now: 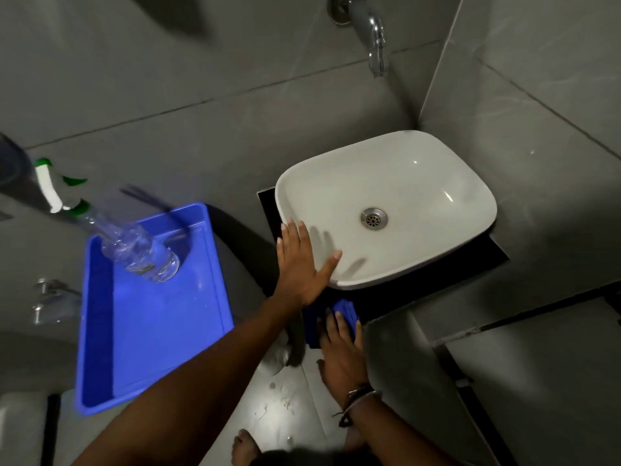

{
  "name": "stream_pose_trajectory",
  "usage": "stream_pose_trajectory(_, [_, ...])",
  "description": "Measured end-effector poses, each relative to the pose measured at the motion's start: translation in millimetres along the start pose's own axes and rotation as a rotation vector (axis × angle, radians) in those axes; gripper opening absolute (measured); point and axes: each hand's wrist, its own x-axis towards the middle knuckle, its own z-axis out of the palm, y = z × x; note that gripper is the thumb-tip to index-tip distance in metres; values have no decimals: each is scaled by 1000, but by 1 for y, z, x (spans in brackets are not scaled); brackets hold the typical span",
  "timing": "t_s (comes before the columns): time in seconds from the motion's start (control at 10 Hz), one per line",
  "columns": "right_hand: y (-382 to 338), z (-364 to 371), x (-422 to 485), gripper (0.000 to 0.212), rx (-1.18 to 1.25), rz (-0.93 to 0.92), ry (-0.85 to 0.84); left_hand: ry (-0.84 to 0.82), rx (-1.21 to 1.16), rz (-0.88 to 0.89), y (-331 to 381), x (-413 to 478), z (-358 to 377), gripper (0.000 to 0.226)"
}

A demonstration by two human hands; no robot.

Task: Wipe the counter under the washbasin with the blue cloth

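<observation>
A white washbasin (386, 203) sits on a black counter (437, 274) in the corner of grey tiled walls. My left hand (302, 260) rests flat with spread fingers on the basin's front left rim. My right hand (342, 351) presses the blue cloth (346, 311) onto the counter's front edge, just below the basin's front corner. Most of the cloth is covered by my fingers.
A blue plastic tray (151, 331) stands to the left, holding a clear spray bottle (134, 247) with a white and green trigger. A chrome tap (369, 28) juts from the wall above the basin. Another tap (50, 297) is at far left. The wet floor (285, 398) lies below.
</observation>
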Motion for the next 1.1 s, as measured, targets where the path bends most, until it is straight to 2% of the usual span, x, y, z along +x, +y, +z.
stream_pose_trajectory(0.1, [5, -8, 4, 65, -77, -44, 66, 46, -54, -6, -18, -38, -3, 95])
stream_pose_trajectory(0.2, [6, -16, 11, 51, -198, -139, 136, 79, -172, -151, -46, -89, -4, 81])
stream_pose_trajectory(0.3, [-7, -28, 16, 35, -7, -59, 113, 64, -376, -258, -59, -108, -13, 61])
stream_pose_trajectory(0.4, [-38, -53, 24, 8, 942, 400, 89, -4, -639, -374, -80, -124, -39, 34])
stream_pose_trajectory(0.5, [-69, -67, 35, 16, 1537, 527, -70, -184, -944, -454, -102, -128, -67, 25])
stream_pose_trajectory(0.6, [-131, -82, 57, 30, 1885, 417, -409, -223, -1170, -496, -147, -136, -111, 17])
stream_pose_trajectory(0.7, [-178, -77, 72, 26, 1839, 364, -509, -49, -1065, -577, -180, -139, -135, 17])
stream_pose_trajectory(0.8, [-233, -49, 91, 21, 1402, 332, -336, 48, -703, -687, -225, -141, -147, 40])
stream_pose_trajectory(0.9, [-258, -31, 100, 28, 1199, 348, -319, 41, -481, -733, -249, -141, -142, 45])
stream_pose_trajectory(1.0, [-278, -16, 106, 34, 847, 337, -304, 12, -170, -757, -265, -138, -141, 44])
stream_pose_trajectory(1.1, [-286, -12, 105, 40, 657, 298, -219, 77, -16, -717, -275, -139, -147, 42])
